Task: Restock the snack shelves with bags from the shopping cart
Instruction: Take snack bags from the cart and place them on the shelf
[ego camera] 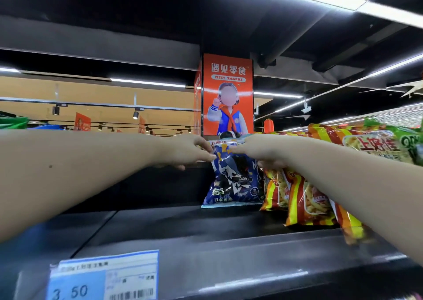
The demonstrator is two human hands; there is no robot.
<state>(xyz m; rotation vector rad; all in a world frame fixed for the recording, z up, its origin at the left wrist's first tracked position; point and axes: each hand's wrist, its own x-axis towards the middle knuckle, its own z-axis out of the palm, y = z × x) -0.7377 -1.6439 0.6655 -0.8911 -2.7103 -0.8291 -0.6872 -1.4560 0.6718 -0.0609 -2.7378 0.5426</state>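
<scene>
A blue snack bag (235,180) with a dark cartoon figure stands upright on the black top shelf (187,228). My left hand (190,150) pinches the bag's upper left corner. My right hand (256,150) grips its top edge from the right, fingers over the front. To the right of the blue bag, several orange and yellow striped snack bags (304,203) stand in a row. The shopping cart is out of view.
More striped and green bags (380,144) pile up at the far right behind my right arm. A blue price label (103,276) reading 3.50 hangs on the shelf's front edge. An orange "Meet Snacks" pillar sign (227,93) stands behind the shelf.
</scene>
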